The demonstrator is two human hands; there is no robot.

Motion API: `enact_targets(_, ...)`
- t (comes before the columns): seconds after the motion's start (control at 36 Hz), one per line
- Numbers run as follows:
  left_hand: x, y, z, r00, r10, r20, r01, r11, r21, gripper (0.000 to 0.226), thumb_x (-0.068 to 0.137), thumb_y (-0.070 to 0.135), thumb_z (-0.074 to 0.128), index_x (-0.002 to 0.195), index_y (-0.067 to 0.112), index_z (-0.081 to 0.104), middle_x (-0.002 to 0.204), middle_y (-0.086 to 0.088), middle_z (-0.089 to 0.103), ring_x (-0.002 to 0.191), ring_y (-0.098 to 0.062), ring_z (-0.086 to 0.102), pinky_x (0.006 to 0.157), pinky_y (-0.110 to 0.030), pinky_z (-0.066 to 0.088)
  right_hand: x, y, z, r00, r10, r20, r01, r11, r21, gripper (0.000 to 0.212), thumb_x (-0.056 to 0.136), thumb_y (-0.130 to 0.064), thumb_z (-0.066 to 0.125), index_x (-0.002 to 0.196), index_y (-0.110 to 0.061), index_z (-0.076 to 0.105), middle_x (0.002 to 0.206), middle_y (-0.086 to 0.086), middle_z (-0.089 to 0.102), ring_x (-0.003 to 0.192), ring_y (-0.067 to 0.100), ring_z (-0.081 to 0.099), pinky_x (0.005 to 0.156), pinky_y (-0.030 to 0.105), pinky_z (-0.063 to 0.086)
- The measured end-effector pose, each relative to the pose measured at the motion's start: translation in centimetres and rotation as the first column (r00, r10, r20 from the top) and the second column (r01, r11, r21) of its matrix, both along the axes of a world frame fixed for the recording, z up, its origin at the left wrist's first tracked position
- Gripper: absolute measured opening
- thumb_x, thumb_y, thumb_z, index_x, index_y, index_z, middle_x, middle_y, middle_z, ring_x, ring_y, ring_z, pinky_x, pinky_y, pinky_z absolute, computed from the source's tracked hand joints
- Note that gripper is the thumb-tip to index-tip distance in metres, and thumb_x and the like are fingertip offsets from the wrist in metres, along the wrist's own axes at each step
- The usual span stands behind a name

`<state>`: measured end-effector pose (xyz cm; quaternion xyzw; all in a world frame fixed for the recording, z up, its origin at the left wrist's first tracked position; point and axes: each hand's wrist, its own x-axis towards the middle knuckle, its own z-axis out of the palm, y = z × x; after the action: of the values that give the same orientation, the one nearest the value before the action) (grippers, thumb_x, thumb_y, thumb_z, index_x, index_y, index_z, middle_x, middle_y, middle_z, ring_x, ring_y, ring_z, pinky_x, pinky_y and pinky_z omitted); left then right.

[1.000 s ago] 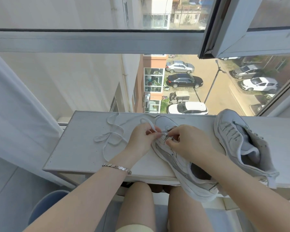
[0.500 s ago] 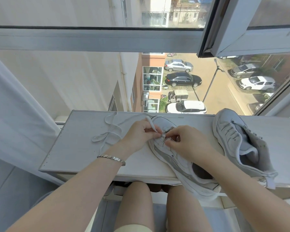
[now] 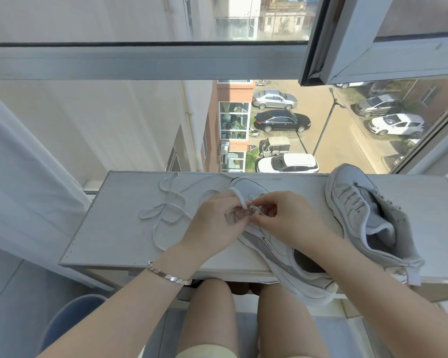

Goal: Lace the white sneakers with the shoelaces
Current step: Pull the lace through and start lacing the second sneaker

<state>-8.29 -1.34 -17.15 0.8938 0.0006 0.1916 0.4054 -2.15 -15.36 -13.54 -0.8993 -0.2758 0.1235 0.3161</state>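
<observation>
Head view: my left grip pinches the shoelace end while my right grip pinches the sneaker upper by an eyelet, probably steadying it for threading, sneaker lying on the counter, second sneaker parked right.

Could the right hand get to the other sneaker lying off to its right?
Probably yes. The other sneaker lies uncovered on the ledge beside the right hand, with nothing between them. That hand must first release the shoelace it pinches at the first sneaker.
</observation>
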Motion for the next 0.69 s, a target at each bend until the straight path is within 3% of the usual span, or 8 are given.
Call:
enact_targets(0.08, -0.2, -0.3, 0.1, 0.999, 0.037, -0.025, -0.039, 0.997, -0.062, 0.015, 0.077, 0.002, 0.071, 0.091, 0.006, 0.072, 0.077, 0.019, 0.053, 0.081, 0.014, 0.050, 0.065, -0.001, 0.034, 0.2, 0.0, -0.2, 0.999, -0.039, -0.008, 0.039, 0.999, 0.026, 0.025, 0.079, -0.026, 0.069, 0.103, -0.020, 0.070, 0.068, -0.011, 0.055, 0.062, 0.004, 0.047, 0.056, 0.013, 0.035)
enact_targets(0.19, -0.1, -0.8, 0.3, 0.995, 0.093, -0.048, -0.097, 0.990, -0.099, 0.012, 0.077, 0.004, 0.071, 0.088, 0.007, 0.071, 0.075, 0.025, 0.053, 0.081, 0.014, 0.051, 0.065, -0.002, 0.035, 0.4, 0.2, 0.4, 0.998, -0.063, -0.032, 0.062, 0.998, -0.010, 0.013, 0.080, -0.027, 0.065, 0.085, -0.018, 0.073, 0.060, -0.008, 0.056, 0.055, 0.007, 0.047, 0.051, 0.014, 0.035)
enact_targets(0.36, -0.3, -0.6, 0.1, 0.994, 0.087, -0.072, -0.099, 0.979, -0.176, 0.014, 0.076, 0.007, 0.073, 0.089, 0.015, 0.072, 0.076, 0.023, 0.057, 0.078, 0.009, 0.055, 0.066, -0.005, 0.039, 1.6, 1.4, 1.9, 0.998, -0.047, -0.049, 0.034, 0.969, -0.246, 0.026, 0.084, -0.029, 0.060, 0.084, -0.007, 0.074, 0.056, 0.003, 0.050, 0.049, 0.012, 0.039, 0.045, 0.020, 0.030)
enact_targets(0.47, -0.3, -0.8, -0.2, 0.991, 0.116, -0.060, -0.127, 0.959, -0.253, 0.014, 0.076, 0.006, 0.073, 0.083, 0.017, 0.070, 0.074, 0.023, 0.059, 0.076, 0.011, 0.057, 0.063, -0.005, 0.041, 1.5, 2.6, 2.2, 0.999, -0.016, 0.044, 0.032, 0.912, -0.409, 0.023, 0.080, -0.024, 0.061, 0.064, -0.009, 0.055, 0.053, 0.001, 0.036, 0.048, 0.015, 0.033, 0.046, 0.022, 0.026)
enact_targets(0.56, -0.2, -0.8, -0.6, 0.987, 0.135, -0.085, -0.156, 0.928, -0.339, 0.020, 0.077, 0.006, 0.073, 0.082, 0.025, 0.068, 0.076, 0.020, 0.063, 0.076, 0.010, 0.059, 0.064, -0.009, 0.046, 1.4, 3.1, 2.6, 0.994, 0.028, 0.106, 0.027, 0.873, -0.487, 0.038, 0.080, -0.020, 0.061, 0.056, -0.014, 0.032, 0.055, 0.000, 0.031, 0.048, 0.014, 0.029, 0.045, 0.023, 0.021)
enact_targets(0.69, -0.2, -1.3, -1.2, 0.986, 0.150, -0.067, -0.164, 0.923, -0.349, 0.009, 0.079, 0.007, 0.072, 0.087, 0.012, 0.070, 0.079, 0.019, 0.063, 0.077, 0.007, 0.059, 0.064, -0.011, 0.047, 1.6, 3.5, 2.8, 0.987, 0.087, 0.137, 0.005, 0.828, -0.561, 0.040, 0.085, -0.014, 0.058, 0.056, -0.013, 0.031, 0.057, 0.000, 0.031, 0.049, 0.013, 0.030, 0.044, 0.023, 0.020)
